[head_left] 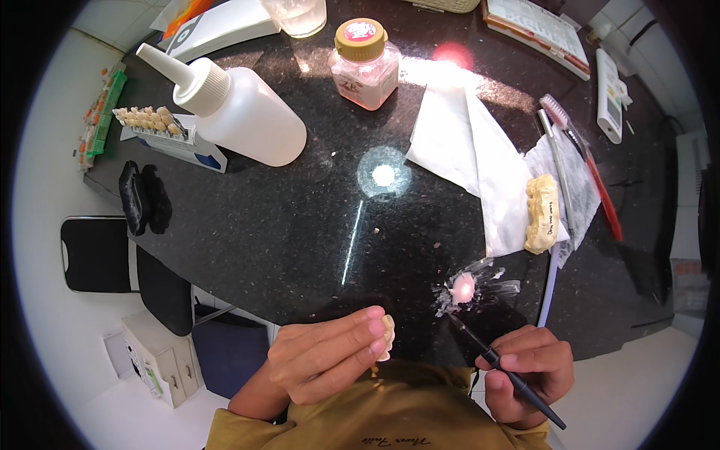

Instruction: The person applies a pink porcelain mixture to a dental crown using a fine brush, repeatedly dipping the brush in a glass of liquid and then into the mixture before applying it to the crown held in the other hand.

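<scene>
My left hand (334, 354) is closed round a small cream dental cast (386, 339), with much of it hidden behind the fingers. In my right hand (529, 373) is a slim black brush (499, 361), held like a pen and slanting up to the left. Its dark, thin tip comes down at the lower edge of a pinkish-white dab of material (463, 287); whether it touches I cannot tell. Clear, smeared streaks surround the dab on the dark speckled tabletop (315, 247). Beyond my right hand, a longer cream dental cast (541, 214) rests on white tissue (491, 187).
A white squeeze bottle (251, 116) and a tooth shade guide (154, 124) stand at the left. Farther back is a gold-lidded jar (365, 71) near a cup (300, 15). At the right lie a red toothbrush (600, 191) and a metal instrument (556, 157). A black chair (161, 289) stands left.
</scene>
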The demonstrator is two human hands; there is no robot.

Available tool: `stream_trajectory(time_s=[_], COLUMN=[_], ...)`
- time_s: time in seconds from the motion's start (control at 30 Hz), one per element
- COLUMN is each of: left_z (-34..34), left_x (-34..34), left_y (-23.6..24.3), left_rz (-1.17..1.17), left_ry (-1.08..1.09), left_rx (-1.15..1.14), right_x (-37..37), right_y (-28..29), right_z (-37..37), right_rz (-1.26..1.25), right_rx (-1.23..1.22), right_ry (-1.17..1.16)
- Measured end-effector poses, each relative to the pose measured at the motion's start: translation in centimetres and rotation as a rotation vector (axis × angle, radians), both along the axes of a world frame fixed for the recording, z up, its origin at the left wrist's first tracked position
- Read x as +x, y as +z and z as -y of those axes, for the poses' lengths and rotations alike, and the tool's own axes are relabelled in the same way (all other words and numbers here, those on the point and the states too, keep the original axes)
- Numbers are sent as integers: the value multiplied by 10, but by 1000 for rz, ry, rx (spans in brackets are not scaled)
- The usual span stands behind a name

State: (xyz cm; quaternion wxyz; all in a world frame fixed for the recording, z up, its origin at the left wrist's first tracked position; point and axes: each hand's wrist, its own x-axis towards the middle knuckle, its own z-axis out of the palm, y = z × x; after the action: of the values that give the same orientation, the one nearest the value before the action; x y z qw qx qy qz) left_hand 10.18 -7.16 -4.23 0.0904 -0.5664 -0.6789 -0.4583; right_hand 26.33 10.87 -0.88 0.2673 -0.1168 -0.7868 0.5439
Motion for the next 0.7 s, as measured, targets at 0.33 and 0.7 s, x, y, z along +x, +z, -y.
stream_trajectory(time_s=[0.33, 0.7], left_z=[-6, -19], left_x=[4, -9], left_y=[11, 14], left_rz=[219, -187], left_ry=[25, -55], left_rx=[132, 35], right_x=[16, -1], right_y=[13, 7], right_z=[-16, 5], right_rz=[-175, -162], right_rx=[132, -4], right_ry=[-229, -72])
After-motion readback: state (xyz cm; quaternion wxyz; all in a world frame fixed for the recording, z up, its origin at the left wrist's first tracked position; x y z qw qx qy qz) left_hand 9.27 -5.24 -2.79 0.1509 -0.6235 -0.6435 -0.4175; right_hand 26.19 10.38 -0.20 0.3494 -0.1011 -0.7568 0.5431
